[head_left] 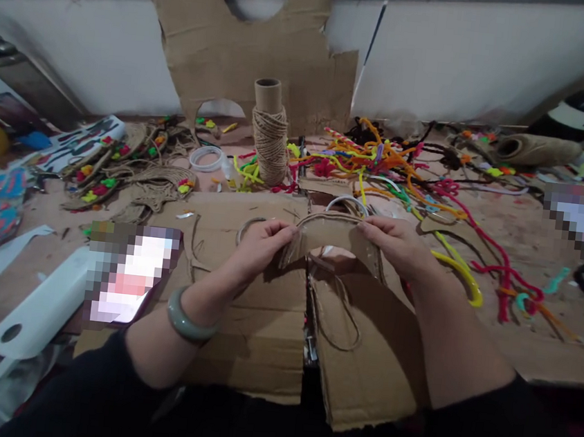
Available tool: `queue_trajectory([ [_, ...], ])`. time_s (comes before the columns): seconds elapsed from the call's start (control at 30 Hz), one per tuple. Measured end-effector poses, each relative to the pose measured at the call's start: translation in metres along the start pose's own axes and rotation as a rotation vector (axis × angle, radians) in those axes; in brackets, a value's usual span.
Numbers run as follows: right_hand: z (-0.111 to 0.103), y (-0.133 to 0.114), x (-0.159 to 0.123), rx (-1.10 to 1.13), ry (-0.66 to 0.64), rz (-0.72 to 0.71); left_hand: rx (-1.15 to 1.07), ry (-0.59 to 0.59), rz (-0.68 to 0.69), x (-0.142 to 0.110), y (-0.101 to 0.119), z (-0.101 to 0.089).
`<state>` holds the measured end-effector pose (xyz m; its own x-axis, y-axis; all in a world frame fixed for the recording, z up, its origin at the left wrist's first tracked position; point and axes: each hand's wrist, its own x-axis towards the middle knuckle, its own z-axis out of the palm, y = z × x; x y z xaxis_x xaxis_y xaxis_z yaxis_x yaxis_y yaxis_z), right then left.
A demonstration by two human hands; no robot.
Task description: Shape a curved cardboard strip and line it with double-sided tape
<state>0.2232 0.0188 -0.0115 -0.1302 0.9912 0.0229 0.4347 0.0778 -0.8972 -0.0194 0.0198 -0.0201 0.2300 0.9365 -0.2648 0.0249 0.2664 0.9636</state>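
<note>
1 cardboard arch (329,233) (cord-edged) between left hand (263,245) and right hand (395,242)

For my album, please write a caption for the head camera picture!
Left hand and right hand hold a curved cardboard piece in front of a twine-wrapped tube.

The counter (522,357) is carrying a flat cardboard sheet (255,319) and, behind it, an upright twine-wrapped tube (269,143). Colourful fuzzy strands (375,152) are sprawling toward the right, while twine pieces (163,181) are lying at left.
</note>
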Motion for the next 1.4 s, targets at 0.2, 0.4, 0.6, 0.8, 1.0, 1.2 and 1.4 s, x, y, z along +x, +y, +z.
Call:
queue_trajectory([
  [0.2,-0.001,0.010,0.003,0.131,0.177,0.042,0.021,-0.067,-0.072,-0.007,0.007,0.002],
  [0.4,-0.002,0.016,0.004,0.182,0.175,0.059,0.026,-0.024,-0.022,-0.006,0.006,0.002],
  [0.6,0.004,0.015,0.005,0.151,0.114,0.071,0.044,0.005,0.020,0.000,0.002,-0.004],
  [0.8,0.006,0.016,0.004,0.163,0.132,0.038,0.057,0.045,0.061,0.000,0.008,-0.005],
  [1.0,0.003,0.022,0.009,0.271,0.227,0.057,-0.006,0.034,0.067,-0.001,0.014,-0.004],
  [1.2,-0.004,0.032,0.015,-0.176,0.317,-0.132,-0.250,0.271,0.198,0.006,0.019,-0.018],
  [1.4,0.018,0.029,0.021,-0.876,-0.070,-0.323,-0.428,0.349,0.194,0.011,0.022,-0.026],
])
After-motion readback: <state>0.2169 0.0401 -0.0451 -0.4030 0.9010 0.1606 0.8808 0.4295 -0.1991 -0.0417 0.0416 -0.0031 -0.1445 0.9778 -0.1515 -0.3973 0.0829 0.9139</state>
